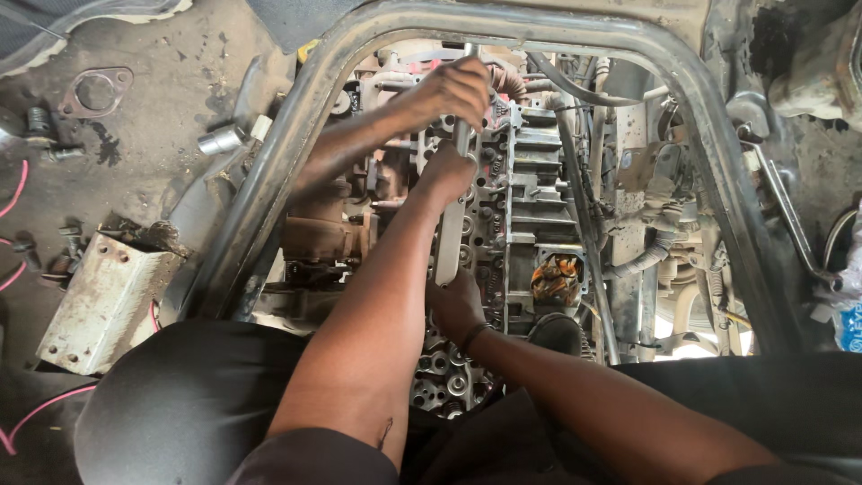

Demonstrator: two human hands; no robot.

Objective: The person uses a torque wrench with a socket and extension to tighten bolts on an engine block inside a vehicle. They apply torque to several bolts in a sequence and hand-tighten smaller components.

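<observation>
Gripping one long wrench [453, 216]: three hands.

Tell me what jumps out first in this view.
Three hands crowd a long metal bar over the open engine at centre: the left hand and right hand grip it, and another person's hand holds its top. A bent steel frame arches around them.

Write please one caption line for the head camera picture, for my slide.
Three hands over an open engine: the left hand grips a long metal bar, the right hand steadies its lower end.
</observation>
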